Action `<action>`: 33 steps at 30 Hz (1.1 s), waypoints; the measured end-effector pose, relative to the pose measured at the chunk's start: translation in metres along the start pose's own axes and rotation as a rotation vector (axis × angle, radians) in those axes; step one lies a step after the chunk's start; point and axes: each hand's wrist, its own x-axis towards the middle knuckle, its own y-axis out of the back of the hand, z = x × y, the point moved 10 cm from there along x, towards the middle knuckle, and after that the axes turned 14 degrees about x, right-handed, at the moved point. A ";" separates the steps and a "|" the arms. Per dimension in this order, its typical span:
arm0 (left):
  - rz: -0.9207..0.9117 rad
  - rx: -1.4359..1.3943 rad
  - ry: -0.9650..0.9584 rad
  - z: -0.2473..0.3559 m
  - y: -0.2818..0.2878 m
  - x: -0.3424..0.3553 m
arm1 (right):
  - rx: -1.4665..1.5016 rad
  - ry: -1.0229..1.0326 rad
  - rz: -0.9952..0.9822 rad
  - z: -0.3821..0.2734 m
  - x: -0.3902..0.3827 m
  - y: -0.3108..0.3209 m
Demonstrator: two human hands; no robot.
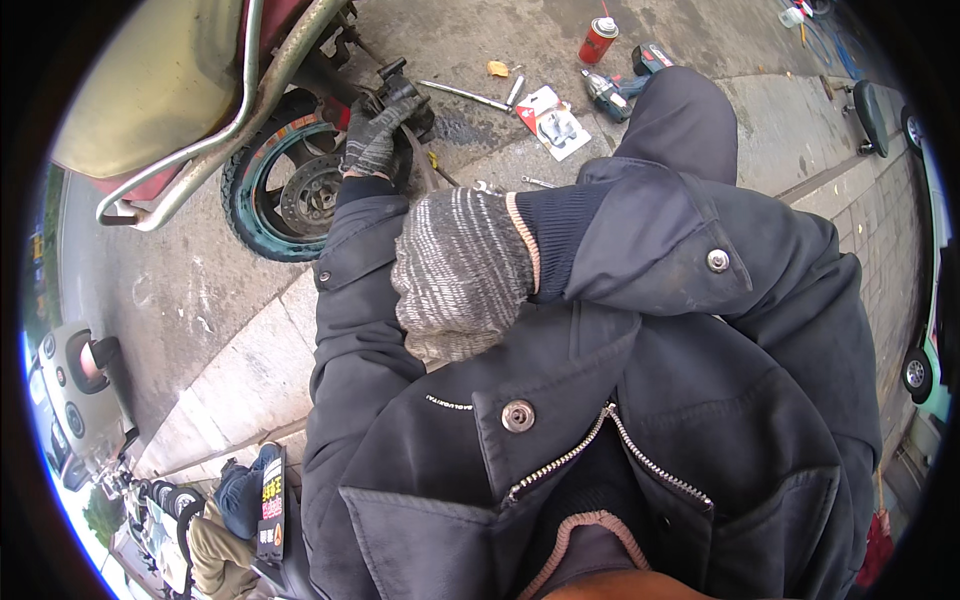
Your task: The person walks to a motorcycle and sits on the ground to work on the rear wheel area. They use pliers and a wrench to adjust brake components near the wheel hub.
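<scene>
My left hand (371, 142), in a grey knit glove, reaches to the motorbike's wheel area. Its fingers are bent around a dark metal part (402, 92) that looks like a brake caliper. Just left of it are the wheel (243, 190), with a teal rim, and its brake disc (306, 196). Close in front of my chest, my right hand (462, 272), in a striped grey glove, is closed with its back toward me. Whatever its fingers hold is hidden. Beyond it, a greyish rod or hose (418, 160) runs up toward the dark part.
On the ground ahead lie a long-handled wrench (465, 95), a socket (516, 90), a card package (553, 124) and a cordless impact wrench (608, 93). A red spray can (598, 44) stands beyond. The motorbike's metal bar (205, 145) overhangs upper left. A person (225, 545) is lower left.
</scene>
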 end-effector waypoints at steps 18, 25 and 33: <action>0.089 -0.539 0.153 -0.035 -0.020 0.015 | 0.385 -0.102 0.405 0.003 -0.074 0.071; 0.178 0.048 -0.483 0.019 -0.039 -0.022 | 1.176 0.006 0.779 0.048 -0.103 0.143; 0.233 -0.058 -0.339 -0.005 -0.020 -0.010 | 0.877 -0.005 0.899 0.076 -0.127 0.169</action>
